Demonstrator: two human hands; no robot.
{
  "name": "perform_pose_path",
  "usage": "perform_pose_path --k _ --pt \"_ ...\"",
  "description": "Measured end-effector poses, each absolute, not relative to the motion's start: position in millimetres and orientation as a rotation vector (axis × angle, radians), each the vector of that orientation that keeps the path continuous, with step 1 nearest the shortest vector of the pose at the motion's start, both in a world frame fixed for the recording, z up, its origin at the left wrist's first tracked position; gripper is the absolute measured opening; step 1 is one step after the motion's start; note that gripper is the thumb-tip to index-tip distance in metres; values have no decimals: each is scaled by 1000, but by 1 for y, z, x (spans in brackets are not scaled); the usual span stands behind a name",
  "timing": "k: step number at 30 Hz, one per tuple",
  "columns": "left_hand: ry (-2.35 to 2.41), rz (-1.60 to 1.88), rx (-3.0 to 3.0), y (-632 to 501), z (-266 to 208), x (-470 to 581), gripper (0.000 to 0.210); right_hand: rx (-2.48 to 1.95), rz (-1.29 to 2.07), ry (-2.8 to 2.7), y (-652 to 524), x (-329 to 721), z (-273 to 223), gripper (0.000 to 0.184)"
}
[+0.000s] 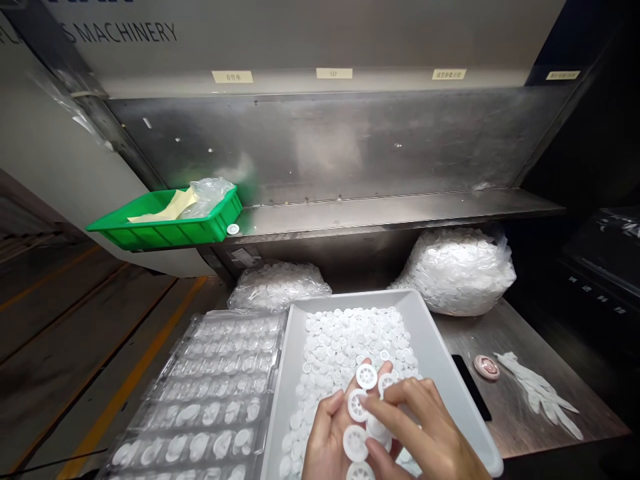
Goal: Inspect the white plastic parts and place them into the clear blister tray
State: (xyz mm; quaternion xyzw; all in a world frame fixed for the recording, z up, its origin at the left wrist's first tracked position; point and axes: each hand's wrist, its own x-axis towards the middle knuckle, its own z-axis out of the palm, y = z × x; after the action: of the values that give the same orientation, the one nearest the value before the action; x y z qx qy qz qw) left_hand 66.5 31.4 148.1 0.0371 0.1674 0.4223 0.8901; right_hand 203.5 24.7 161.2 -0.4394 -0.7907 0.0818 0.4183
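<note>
My left hand (321,437) is cupped palm up, with several small white spoked plastic wheels (355,444) lying across its palm and fingers. Over the same wheels is my right hand (433,427), its fingers bent; the index fingertip touches one wheel (357,405) and the thumb is on the lower ones. Both hands are above a grey plastic bin (440,350) that holds a thick layer of loose white wheels (345,333). Part of the left palm and the right fingers' far side are hidden.
Left of the bin lies a stack of clear blister trays (200,387) with white parts. Behind stand two clear bags of wheels (465,270) (280,283). A green basket (225,217) sits on the metal shelf. At right are a phone (471,387), tape roll (486,367) and white glove (540,387).
</note>
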Motion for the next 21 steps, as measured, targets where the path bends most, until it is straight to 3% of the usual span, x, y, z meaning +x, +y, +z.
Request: perform_pose_path --k 2,8,13,17,21 --pt "371 875 67 32 147 68 46 -1158 181 -2108 32 205 166 29" --pt "402 856 18 38 151 74 45 -1212 241 -2166 43 197 168 16" --pt "363 946 -30 35 154 77 42 -1136 943 -1522 41 207 167 14" --pt "311 1031 -94 32 155 79 48 -801 1579 -773 43 228 175 22" --pt "402 1025 -174 33 157 80 56 -818 1715 -531 39 235 174 21"
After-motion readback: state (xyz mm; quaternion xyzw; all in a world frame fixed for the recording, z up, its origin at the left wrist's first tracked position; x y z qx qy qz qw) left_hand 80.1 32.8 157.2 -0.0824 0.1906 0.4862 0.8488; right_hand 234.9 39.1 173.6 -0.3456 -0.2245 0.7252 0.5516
